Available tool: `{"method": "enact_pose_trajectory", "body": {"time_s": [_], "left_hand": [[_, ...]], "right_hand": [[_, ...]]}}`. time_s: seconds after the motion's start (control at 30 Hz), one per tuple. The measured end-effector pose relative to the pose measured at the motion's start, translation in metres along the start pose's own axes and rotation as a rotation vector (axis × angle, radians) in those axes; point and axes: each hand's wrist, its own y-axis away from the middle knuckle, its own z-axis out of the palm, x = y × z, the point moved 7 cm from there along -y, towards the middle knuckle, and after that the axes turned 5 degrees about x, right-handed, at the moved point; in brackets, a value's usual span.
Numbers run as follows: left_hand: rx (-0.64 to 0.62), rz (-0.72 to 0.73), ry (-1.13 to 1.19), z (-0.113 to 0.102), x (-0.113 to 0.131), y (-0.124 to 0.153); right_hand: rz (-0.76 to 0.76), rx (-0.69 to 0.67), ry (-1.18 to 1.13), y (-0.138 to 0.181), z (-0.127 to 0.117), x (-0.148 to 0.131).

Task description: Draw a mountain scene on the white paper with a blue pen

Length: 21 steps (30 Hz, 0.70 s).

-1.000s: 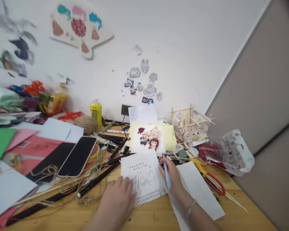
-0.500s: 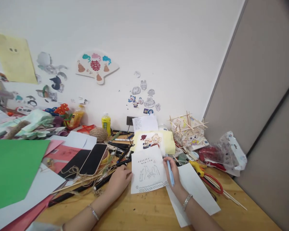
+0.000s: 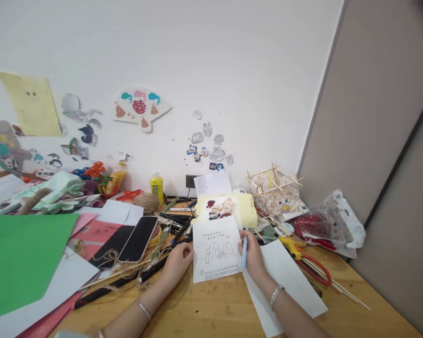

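A white sheet with a line drawing (image 3: 216,249) lies in front of me, showing mountains, a patterned border and rows of handwriting. At its left edge, my left hand (image 3: 178,263) is closed, fingers curled against the paper; the fingertips are partly hidden. My right hand (image 3: 254,256) is closed around a light blue pen (image 3: 245,251), its fingers also meeting the sheet's right edge. Under my right forearm rests a blank white sheet (image 3: 289,286). Behind the drawing, a coloured cartoon picture (image 3: 222,206) lies on yellow paper (image 3: 248,211).
To the left are a phone (image 3: 138,239), twine, black markers and green card (image 3: 24,258). On the right lie red-handled scissors (image 3: 320,270), a yellow tool (image 3: 292,245), thin sticks and plastic packaging (image 3: 345,220). A yellow bottle (image 3: 157,188) stands near the wall.
The view has tilted and shifted slightly. The pen in my right hand now stands more upright. Both hands stay at the drawing's sides.
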Motion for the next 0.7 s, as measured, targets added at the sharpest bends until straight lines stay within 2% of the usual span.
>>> {"method": "enact_pose_trajectory", "body": {"time_s": [0.23,0.37,0.43,0.5,0.63,0.7], "left_hand": [[0.089,0.049,-0.026,-0.007,-0.009,-0.009],[0.168,0.145,-0.126,-0.01,-0.006,-0.01],[0.209,0.262,-0.188,-0.008,0.007,0.002],[0.206,0.448,-0.242,0.005,0.028,0.028],[0.176,0.851,-0.336,0.05,0.068,0.089],[0.226,0.998,-0.384,0.07,0.076,0.108]], "right_hand": [[-0.064,-0.011,0.067,0.001,-0.005,-0.002],[-0.098,-0.011,0.073,0.003,-0.005,0.0],[-0.106,-0.001,0.078,0.003,-0.005,0.001],[-0.103,0.014,0.086,0.004,-0.005,0.001],[-0.087,0.018,0.087,0.004,-0.007,-0.002],[-0.106,0.0,0.069,0.005,-0.008,-0.006]]}}
